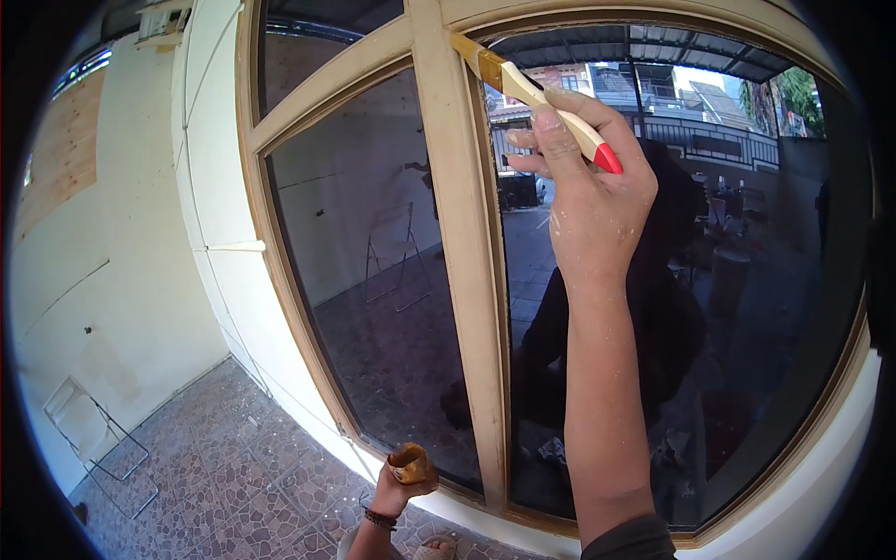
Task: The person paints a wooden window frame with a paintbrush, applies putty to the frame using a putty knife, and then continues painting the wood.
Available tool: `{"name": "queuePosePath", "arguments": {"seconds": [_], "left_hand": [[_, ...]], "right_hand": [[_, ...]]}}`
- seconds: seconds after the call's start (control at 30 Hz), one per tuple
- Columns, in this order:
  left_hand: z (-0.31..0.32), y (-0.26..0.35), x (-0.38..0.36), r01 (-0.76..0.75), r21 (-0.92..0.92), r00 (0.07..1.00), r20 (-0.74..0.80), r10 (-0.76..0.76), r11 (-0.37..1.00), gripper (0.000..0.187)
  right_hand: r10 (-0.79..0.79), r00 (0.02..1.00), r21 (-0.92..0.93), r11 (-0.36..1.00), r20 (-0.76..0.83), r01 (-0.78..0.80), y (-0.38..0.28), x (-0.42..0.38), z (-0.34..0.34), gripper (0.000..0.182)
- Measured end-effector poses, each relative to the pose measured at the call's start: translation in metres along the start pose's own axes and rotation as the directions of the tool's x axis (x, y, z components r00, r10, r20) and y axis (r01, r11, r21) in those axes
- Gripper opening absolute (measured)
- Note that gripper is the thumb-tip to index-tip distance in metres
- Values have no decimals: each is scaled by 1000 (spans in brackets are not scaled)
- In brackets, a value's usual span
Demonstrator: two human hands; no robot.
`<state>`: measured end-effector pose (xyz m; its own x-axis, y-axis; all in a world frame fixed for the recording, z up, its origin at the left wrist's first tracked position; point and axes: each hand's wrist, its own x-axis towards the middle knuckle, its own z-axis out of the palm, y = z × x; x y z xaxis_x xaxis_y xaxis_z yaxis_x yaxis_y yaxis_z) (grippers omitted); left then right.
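Observation:
My right hand (602, 187) is closed around the pale wooden handle of a paintbrush (523, 86), whose handle end is red. Its brown-stained bristles reach up and left, their tip right at the upper part of the beige window frame (439, 103), by the corner of the right pane. Low in the view, my left hand (390, 490) grips a small cup (409, 463) smeared with brown, its opening facing up. Pale specks dot my right hand and forearm.
Dark glass panes (373, 215) fill the frame and reflect the street. A white wall (210, 187) adjoins on the left. A folding chair (93, 439) stands on the patterned tile floor (243, 476). My foot (435, 548) shows at the bottom.

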<state>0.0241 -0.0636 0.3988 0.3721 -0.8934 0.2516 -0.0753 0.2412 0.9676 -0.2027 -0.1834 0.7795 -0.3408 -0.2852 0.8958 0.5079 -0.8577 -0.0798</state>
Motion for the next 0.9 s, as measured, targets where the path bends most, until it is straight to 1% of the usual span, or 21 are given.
{"name": "queuePosePath", "arguments": {"seconds": [0.13,0.2,0.33,0.43,0.53,0.67,0.9], "left_hand": [[0,-2,0,9,-30,1000,7,-9,1000,67],[-1,-2,1,10,-11,1000,8,-10,1000,67],[1,3,1,15,-8,1000,10,-15,1000,67],[2,3,1,21,-30,1000,8,-21,999,67],[2,2,1,23,-39,1000,-4,-23,999,67],[1,0,2,15,-39,1000,-3,-15,999,67],[-3,-6,5,21,-21,1000,18,-21,1000,69]], "right_hand": [[21,1000,8,1000,0,-21,-3,-5,-5,18],[-26,999,68,997,-20,28,-4,-5,-9,18],[-53,998,53,997,-42,55,-11,2,-6,18],[-49,998,-1,999,-34,49,-12,6,-2,18],[-19,999,30,999,-42,20,-11,8,-1,18],[2,999,3,1000,-52,-2,-8,9,1,18],[39,998,31,999,-52,-38,-7,12,2,19]]}}
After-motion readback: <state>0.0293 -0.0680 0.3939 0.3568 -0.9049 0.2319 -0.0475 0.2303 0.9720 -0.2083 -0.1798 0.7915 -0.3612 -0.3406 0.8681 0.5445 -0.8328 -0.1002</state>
